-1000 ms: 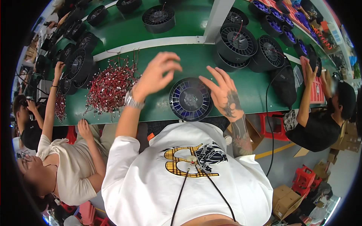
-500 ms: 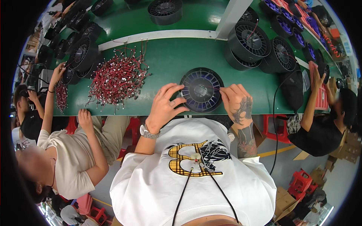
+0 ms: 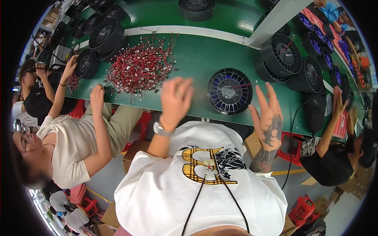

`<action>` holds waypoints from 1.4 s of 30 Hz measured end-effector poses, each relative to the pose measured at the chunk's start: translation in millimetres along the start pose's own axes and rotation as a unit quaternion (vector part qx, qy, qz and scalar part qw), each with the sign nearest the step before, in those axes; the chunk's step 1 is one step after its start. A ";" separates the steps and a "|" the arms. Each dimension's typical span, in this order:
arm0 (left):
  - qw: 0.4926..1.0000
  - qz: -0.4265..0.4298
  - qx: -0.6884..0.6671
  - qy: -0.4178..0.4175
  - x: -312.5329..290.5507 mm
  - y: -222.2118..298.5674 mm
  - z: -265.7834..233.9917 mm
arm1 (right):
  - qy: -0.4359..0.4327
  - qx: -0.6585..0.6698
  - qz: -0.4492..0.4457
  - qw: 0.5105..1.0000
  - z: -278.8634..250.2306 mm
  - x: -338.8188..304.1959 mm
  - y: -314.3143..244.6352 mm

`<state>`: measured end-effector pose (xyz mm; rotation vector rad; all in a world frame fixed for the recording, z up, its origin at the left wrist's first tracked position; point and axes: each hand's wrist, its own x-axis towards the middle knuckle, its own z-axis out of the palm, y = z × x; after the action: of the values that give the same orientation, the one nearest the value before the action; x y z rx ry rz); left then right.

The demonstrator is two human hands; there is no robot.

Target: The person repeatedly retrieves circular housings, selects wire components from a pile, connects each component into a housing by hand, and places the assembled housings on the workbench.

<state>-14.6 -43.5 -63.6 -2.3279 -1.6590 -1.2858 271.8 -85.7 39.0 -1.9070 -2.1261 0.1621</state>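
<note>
A round black fan unit (image 3: 213, 101) with a ring of slots, purple showing through them, lies flat on the green table in front of me. A thin red wire with a small pale connector sticks out from its right side. My right hand (image 3: 268, 110) is just right of the unit, fingers stretched apart, gripping nothing. My left hand (image 3: 176, 100) hovers left of the unit, away from it; motion smears its fingers, and whether anything is in them cannot be made out. Beyond it lies a big heap of red and black wires (image 3: 138, 67) with white connectors.
Black fan units (image 3: 280, 55) are stacked at the right, beside a white metal post (image 3: 275, 23). A black bag (image 3: 314, 114) and a dangling cable are nearby. More fan units (image 3: 105, 35) stand at the left, where a co-worker's hand (image 3: 71, 65) reaches in. Another co-worker sits at the right.
Both my hands have come off the fan unit. The left has moved left toward the wires; the right has opened out. The view has turned, shifting the table scene to the right.
</note>
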 end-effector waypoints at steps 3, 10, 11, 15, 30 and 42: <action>0.991 -0.062 0.115 -0.023 32.0 -32.4 -8.8 | 0.067 0.041 0.003 0.997 -0.9 0.9 1.2; 0.981 -0.029 0.134 -0.134 55.1 -61.8 -3.7 | 0.046 0.096 -0.046 0.993 1.4 6.6 -6.8; 0.982 -0.028 0.133 -0.134 57.3 -63.1 -3.4 | 0.039 0.108 -0.051 0.992 1.5 7.0 -9.3; 0.988 0.010 0.052 -0.143 67.7 -62.9 -4.3 | 0.031 0.140 -0.072 0.987 -0.6 11.6 -20.1; 0.982 -0.093 -0.074 -0.143 97.8 -26.2 -49.5 | 0.007 0.250 -0.136 0.959 9.7 21.4 -40.7; 0.887 -0.183 -0.413 -0.096 76.7 9.8 -79.5 | 0.158 0.308 -0.251 0.904 31.5 60.7 -94.3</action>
<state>-47.1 -22.7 40.4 -2.6893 -1.9460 -2.2840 167.4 -34.0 42.2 -0.9295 -1.9484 0.3394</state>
